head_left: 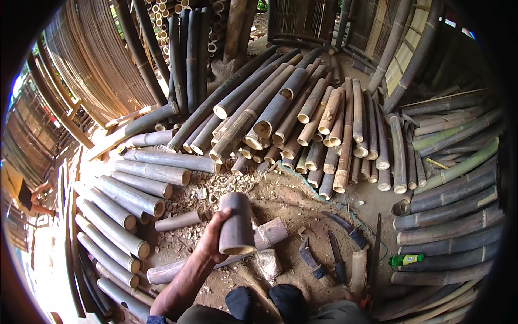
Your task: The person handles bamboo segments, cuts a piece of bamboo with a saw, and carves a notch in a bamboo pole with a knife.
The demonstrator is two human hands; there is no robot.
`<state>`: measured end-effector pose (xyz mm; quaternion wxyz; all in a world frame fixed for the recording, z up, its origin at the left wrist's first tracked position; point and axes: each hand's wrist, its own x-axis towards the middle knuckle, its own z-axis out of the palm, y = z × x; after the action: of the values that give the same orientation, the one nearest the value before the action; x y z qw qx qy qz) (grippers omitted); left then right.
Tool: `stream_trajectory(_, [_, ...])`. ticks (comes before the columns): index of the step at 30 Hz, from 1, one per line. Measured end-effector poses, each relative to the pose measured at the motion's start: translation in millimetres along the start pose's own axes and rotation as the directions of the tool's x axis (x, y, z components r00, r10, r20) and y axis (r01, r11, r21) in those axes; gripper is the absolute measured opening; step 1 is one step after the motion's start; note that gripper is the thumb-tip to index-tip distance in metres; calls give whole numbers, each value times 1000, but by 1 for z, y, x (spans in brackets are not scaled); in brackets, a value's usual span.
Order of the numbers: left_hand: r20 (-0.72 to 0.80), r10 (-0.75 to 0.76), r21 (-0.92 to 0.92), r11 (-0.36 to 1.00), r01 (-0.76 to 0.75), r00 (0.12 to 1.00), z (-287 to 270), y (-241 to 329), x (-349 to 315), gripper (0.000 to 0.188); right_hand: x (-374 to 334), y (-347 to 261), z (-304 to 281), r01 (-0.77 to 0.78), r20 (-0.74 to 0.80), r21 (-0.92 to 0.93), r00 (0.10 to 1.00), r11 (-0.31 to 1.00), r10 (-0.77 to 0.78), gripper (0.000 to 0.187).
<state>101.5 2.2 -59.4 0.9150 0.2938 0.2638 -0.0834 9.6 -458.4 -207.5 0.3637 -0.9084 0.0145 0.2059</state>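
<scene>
Nearest, a short bamboo tube [236, 224] sits over the floor [302, 203], gripped round its side by the left hand [212, 231], which seems to leave both ends clear. Beyond, poles [245, 120] lie stacked, apparently bracing one another. A saw [376, 254] and knives [336, 254] are at right, seemingly for easy reach; the right hand [352, 296] barely shows, its state impossible to tell.

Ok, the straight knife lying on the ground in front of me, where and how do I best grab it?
Probably by its dark handle, coming from your near side: the straight knife lies with its handle toward you and its blade pointing away, so you needn't reach across the blade.
</scene>
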Motion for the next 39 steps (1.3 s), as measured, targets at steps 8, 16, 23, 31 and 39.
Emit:
stream_trajectory(8, [164,366,151,908,-390,916,84,101,97,81,8,11,-40,22,29,11,999,1000,-23,56])
stream_trajectory(16, [223,567,622,544,-564,793,217,185,146,100,20,17,-56,52,70,60,996,997,-56,52])
stream_trajectory(23, [736,-329,677,347,-649,591,45,26,70,65,11,33,-49,26,118,69,992,997,-34,49])
stream_trajectory(31, [176,-438,831,546,105,881,-59,-81,-52,48,23,-10,-40,253,-11,58,967,966,-253,45])
stream_trajectory(39, [-370,-116,-335,942,-16,922,-142,-209,-53,69,50,-58,-9,315,227,2,924,949,-307,40])
